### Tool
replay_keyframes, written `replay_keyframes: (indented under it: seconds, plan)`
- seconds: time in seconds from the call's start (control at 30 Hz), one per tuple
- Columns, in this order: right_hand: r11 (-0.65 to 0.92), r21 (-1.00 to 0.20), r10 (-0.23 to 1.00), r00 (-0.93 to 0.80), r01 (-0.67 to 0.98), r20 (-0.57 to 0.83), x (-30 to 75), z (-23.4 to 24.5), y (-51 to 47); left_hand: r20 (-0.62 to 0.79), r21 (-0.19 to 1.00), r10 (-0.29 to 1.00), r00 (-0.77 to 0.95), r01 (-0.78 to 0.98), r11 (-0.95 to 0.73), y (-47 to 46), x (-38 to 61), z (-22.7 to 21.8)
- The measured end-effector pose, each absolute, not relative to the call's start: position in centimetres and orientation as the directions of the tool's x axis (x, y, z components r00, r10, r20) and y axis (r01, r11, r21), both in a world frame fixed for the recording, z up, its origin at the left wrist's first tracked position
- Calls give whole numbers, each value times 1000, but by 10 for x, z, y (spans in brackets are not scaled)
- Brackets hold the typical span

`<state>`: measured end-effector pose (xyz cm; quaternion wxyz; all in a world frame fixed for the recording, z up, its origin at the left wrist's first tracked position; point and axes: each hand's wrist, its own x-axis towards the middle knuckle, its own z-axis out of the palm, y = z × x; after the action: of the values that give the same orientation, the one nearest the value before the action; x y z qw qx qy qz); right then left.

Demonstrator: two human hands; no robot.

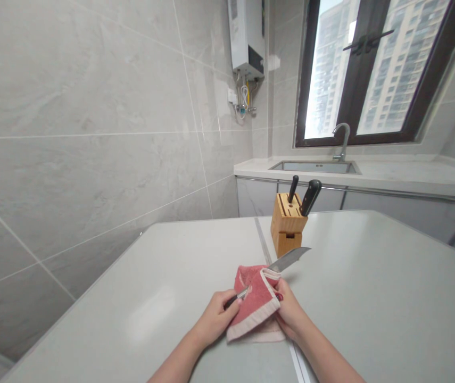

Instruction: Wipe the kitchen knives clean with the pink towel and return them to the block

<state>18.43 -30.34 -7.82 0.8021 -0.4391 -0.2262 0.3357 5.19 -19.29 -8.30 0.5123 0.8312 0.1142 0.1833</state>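
A kitchen knife [290, 259] points up and to the right, its middle wrapped in a red cloth [254, 302] with pale edges. My left hand [217, 314] is closed round the knife's dark handle. On the other side, my right hand [289, 308] grips the folded cloth around the blade; its fingers are partly hidden behind the fabric. The blade's tip sticks out bare beyond the cloth, in front of the wooden knife block [289, 223]. Two black-handled knives stand in that block, a small one [293, 187] and a larger one [311, 197].
The pale table [163, 266] has a seam running from front to back beneath my hands. Beyond it lies a counter [403, 169] with a sink [315, 167] and a curved faucet [344, 141]. A tiled wall [111, 175] rises on the left.
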Motion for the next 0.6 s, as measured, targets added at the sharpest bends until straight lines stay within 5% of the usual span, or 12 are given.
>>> replay_keyframes:
  seconds: [0.6]
  plan:
    - [368, -869, 793, 600, -330, 108, 185, -74, -301, 219, 923, 543, 811, 9, -386, -187, 53, -94]
